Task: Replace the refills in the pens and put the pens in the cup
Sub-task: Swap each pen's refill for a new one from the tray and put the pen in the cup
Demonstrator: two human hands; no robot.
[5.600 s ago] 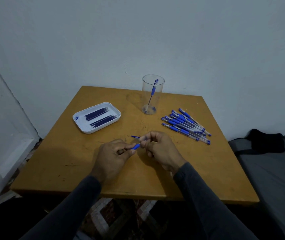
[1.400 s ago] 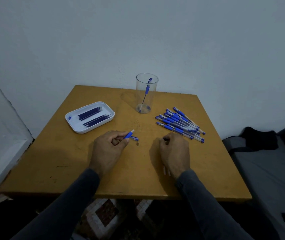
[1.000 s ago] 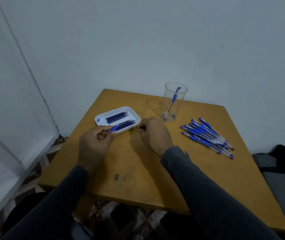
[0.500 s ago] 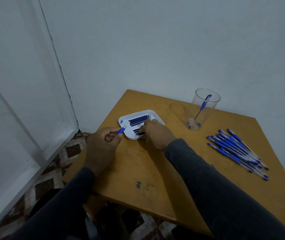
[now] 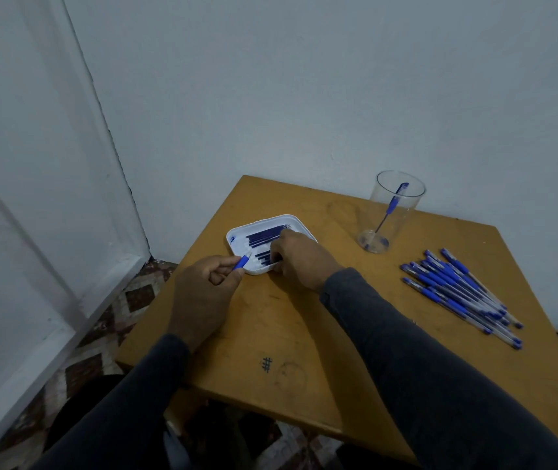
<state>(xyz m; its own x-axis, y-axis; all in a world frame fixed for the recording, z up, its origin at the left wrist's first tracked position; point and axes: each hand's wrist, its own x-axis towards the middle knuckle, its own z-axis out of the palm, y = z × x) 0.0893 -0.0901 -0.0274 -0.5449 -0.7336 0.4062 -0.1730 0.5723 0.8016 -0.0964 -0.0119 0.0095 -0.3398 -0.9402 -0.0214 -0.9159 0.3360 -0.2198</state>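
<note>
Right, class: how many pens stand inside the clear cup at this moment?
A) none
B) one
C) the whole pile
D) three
B: a single blue pen leans inside the clear cup, while the pile of pens lies on the table to the right of it.

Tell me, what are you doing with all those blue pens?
A person is swapping pen refills. The left hand holds a pen barrel, while the right hand reaches into the white tray for the dark refills. One pen stands in the clear cup; a pile of pens waits on the table.
</note>
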